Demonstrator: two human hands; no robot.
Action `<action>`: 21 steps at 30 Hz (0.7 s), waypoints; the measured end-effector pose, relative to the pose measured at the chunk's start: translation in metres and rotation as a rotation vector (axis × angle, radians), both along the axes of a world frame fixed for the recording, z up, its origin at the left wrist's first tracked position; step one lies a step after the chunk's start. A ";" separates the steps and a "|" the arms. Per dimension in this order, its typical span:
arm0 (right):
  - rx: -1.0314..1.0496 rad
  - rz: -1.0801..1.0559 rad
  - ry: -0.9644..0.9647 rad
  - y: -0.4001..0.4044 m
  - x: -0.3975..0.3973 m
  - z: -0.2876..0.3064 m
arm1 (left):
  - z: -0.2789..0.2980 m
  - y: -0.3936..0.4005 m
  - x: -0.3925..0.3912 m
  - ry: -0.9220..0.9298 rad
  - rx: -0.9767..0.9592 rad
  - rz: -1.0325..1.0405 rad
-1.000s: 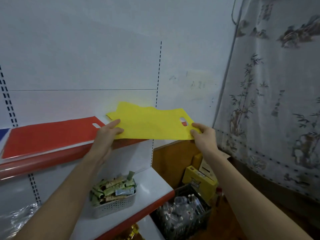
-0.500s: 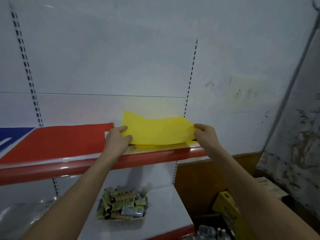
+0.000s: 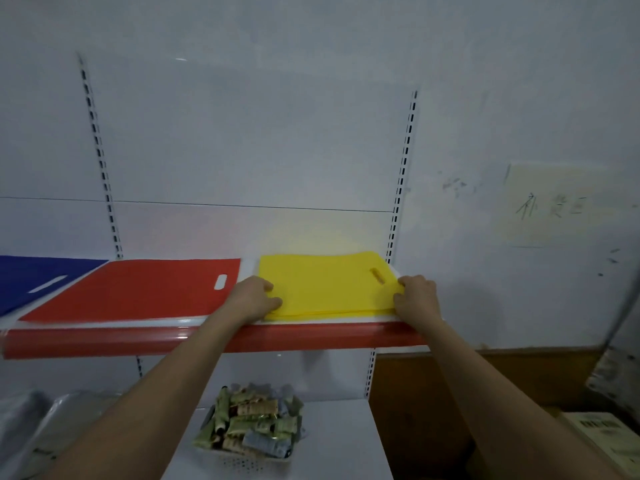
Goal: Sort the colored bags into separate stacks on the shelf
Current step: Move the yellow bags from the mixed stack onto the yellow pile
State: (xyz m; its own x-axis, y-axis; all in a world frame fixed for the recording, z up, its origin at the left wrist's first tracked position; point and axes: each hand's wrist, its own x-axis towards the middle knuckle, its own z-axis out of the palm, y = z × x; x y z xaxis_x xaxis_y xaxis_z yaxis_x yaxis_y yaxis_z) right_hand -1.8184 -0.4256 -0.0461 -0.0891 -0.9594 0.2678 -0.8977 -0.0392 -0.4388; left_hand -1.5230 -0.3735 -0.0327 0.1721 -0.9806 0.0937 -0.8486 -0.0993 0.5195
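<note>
A yellow bag [image 3: 325,285] lies flat on top of a yellow stack at the right end of the shelf [image 3: 311,336], its handle slot toward the right. My left hand [image 3: 252,296] grips its left edge with curled fingers. At the right front corner, my right hand [image 3: 417,297] pinches the edge. A red bag stack [image 3: 138,289] lies just left of the yellow one, apart from it. A blue bag stack [image 3: 31,278] sits at the far left, partly under the red one's corner.
The shelf has a red front lip and a white back wall with slotted uprights. Below, a white basket of small packets [image 3: 249,427] stands on a lower shelf [image 3: 339,441]. A wooden panel [image 3: 433,393] and a cardboard box [image 3: 602,434] are at lower right.
Both hands carried the yellow bag from the air down onto the yellow stack. It now lies flat, and the view has shifted left and closer to the shelf.
</note>
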 end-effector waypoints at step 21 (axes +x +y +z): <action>-0.056 1.025 -0.203 0.113 0.232 0.036 | 0.023 0.169 0.062 -0.217 -0.251 0.429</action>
